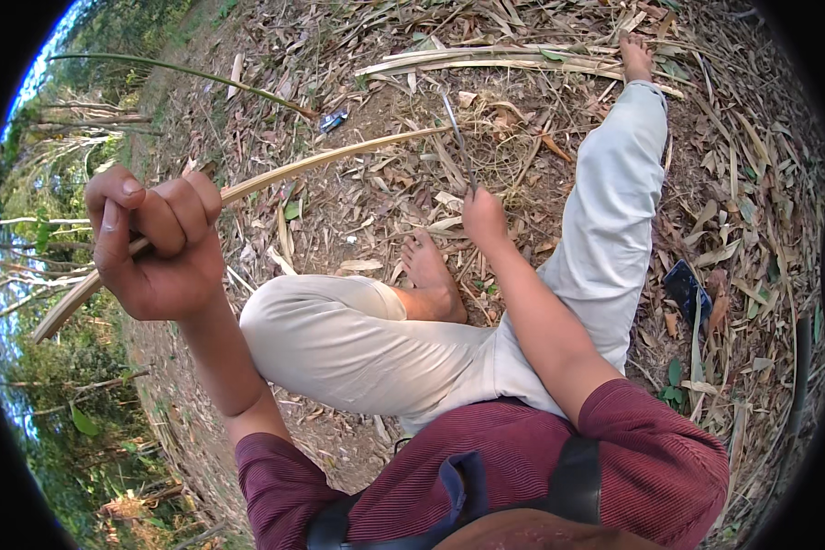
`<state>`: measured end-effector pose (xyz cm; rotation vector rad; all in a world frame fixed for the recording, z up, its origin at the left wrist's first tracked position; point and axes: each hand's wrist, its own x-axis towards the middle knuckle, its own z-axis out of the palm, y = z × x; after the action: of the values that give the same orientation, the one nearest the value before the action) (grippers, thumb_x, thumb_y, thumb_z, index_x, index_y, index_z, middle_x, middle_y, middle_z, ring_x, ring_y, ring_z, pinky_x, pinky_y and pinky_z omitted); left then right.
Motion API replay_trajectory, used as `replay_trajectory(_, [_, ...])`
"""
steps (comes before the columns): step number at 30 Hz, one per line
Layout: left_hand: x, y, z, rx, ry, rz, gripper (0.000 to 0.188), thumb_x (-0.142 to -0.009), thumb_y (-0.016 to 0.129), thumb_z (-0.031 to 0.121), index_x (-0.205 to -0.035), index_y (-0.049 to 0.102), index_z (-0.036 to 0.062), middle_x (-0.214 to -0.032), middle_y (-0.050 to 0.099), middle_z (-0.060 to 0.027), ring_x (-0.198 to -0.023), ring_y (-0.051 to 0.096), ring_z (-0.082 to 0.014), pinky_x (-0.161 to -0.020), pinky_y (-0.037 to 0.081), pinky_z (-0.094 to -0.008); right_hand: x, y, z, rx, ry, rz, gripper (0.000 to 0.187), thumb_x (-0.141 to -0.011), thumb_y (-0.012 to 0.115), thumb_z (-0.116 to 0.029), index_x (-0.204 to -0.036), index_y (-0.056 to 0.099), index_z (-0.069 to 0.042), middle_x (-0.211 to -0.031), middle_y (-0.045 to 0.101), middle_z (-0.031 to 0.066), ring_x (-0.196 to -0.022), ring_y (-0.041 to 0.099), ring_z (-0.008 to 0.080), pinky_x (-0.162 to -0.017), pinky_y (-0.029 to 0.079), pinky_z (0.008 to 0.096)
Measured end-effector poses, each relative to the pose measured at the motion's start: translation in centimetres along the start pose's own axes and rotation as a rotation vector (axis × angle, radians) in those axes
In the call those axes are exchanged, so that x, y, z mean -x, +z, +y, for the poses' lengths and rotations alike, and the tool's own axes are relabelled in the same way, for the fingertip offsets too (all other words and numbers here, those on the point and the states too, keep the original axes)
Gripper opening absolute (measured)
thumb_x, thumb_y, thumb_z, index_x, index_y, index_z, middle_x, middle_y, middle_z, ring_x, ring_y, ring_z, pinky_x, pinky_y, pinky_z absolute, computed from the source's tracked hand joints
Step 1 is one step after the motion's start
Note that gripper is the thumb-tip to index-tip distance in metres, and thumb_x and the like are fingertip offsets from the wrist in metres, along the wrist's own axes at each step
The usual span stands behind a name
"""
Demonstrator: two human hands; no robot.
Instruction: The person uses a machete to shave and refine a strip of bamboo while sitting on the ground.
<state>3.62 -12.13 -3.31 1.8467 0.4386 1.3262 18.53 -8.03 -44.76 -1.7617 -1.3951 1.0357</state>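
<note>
My left hand (pixel 160 257) is raised at the left, fingers closed round a long pale split strip (pixel 321 162) that looks like bamboo. One end of the strip sticks out below the fist; the other runs right, in a slight curve. Out over the ground, my right hand (pixel 484 218) grips a knife (pixel 456 122) with a thin narrow blade pointing away from me. Its handle is mostly hidden in the fist. The strip's far end meets the blade in view; whether they touch I cannot tell.
Several pale split strips (pixel 486 60) lie in a bundle near my outstretched foot (pixel 636 57). A green stem (pixel 188 71) and a small blue packet (pixel 334 121) are at the far left. A dark phone (pixel 687 291) rests among dry leaves right of my leg.
</note>
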Motion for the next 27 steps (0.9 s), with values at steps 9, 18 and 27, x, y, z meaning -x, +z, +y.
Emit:
replay_trajectory(9, [1.0, -0.5, 0.1, -0.073, -0.006, 0.237, 0.027, -0.101, 0.031, 0.021, -0.106, 0.049, 0.0024, -0.051, 0.022, 0.0037, -0.045, 0.020, -0.0093, -0.052, 0.025, -0.0301, 1.5, 0.7, -0.4, -0.051, 0.208, -0.172, 0.037, -0.089, 0.057, -0.027, -0.087, 0.067, 0.008, -0.080, 0.067, 0.0274, -0.081, 0.067, 0.0420, -0.078, 0.052, 0.0481])
replay_trajectory(18, [-0.1, -0.6, -0.1, -0.201, 0.000, 0.566, 0.042, -0.103, 0.038, 0.038, -0.085, 0.057, 0.0056, -0.054, 0.024, 0.0040, -0.049, 0.023, -0.0088, -0.055, 0.026, -0.0285, 2.7, -0.4, -2.9, -0.142, 0.088, 0.008, 0.030, -0.090, 0.055, -0.021, -0.089, 0.064, 0.008, -0.080, 0.065, 0.0285, -0.080, 0.065, 0.0442, -0.073, 0.051, 0.0498])
replay_trajectory(27, [0.1, 0.3, -0.5, -0.254, 0.019, 0.455, 0.055, -0.103, 0.031, 0.051, -0.069, 0.046, 0.0104, -0.055, 0.025, 0.0025, -0.049, 0.021, -0.0102, -0.053, 0.022, -0.0286, 8.7, -7.1, -12.1, -0.353, -0.567, -0.041, 0.019, -0.093, 0.059, -0.019, -0.097, 0.060, -0.001, -0.067, 0.062, 0.0192, -0.068, 0.064, 0.0406, -0.058, 0.049, 0.0483])
